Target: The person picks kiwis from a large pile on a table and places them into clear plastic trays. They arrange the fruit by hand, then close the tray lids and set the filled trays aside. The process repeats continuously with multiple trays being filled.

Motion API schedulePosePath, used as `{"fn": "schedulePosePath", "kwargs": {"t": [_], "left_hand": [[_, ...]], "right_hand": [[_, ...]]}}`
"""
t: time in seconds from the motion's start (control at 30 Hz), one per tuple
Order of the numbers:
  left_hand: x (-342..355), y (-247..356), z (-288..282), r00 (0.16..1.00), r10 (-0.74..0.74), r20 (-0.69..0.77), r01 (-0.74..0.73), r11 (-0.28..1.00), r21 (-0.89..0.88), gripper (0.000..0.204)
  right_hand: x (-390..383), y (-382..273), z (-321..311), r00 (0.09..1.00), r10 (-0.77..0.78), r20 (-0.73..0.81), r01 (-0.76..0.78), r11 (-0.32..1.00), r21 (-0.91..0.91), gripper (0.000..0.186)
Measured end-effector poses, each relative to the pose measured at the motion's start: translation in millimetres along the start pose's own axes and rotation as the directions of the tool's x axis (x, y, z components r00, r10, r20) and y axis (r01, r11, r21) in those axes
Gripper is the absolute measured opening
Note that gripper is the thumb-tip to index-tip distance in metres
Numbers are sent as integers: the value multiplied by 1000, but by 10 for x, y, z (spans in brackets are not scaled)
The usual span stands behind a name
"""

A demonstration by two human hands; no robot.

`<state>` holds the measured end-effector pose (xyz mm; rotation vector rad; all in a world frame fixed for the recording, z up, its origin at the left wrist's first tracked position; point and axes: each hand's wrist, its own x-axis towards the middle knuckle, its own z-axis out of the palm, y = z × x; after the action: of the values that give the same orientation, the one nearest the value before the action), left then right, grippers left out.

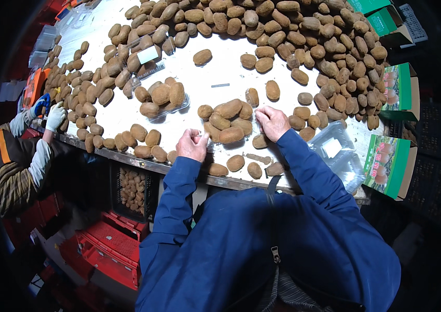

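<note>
My left hand [193, 144] grips the left edge of a clear plastic punnet piled with brown kiwifruit [224, 122], its fingers curled at the rim. My right hand [273, 122] holds the right edge of the same punnet, thumb and fingers bent. Loose kiwifruit [235, 163] lie just in front of and beside it. Another filled clear punnet [161, 99] sits behind my left hand, and nested clear punnets [334, 153] lie right of my right forearm.
A large kiwifruit heap [334, 73] covers the back of the white table [219, 73]. Green printed boxes [388, 166] line the right edge. A co-worker's gloved hand [54, 117] is at the left. Red crates [107, 249] and a black crate of fruit [132, 190] stand below.
</note>
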<state>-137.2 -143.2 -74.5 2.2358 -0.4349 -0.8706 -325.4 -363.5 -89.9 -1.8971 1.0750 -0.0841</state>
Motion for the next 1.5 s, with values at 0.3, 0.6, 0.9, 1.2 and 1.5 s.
{"fn": "schedulePosePath", "kwargs": {"t": [0.3,0.6,0.9,1.2,1.5], "left_hand": [[143,-272,307,998,34,-46,-44,971,-236,16],[-300,-164,199,985,151,80,-74,801,-594,21],[-489,204,-260,972,228,56,-147,775,-614,17],[-514,369,-1114,969,242,-55,-223,746,-628,16],[162,152,-2509,900,255,-353,-417,741,-527,16]], "right_hand": [[-37,-177,138,991,72,110,-96,967,236,18],[-521,-188,32,997,-74,-20,76,934,350,15],[-588,-497,-44,994,-100,-36,106,907,407,18],[-500,-1445,-59,964,-264,22,233,883,408,19],[509,-2838,793,816,-576,40,510,751,420,14]]}}
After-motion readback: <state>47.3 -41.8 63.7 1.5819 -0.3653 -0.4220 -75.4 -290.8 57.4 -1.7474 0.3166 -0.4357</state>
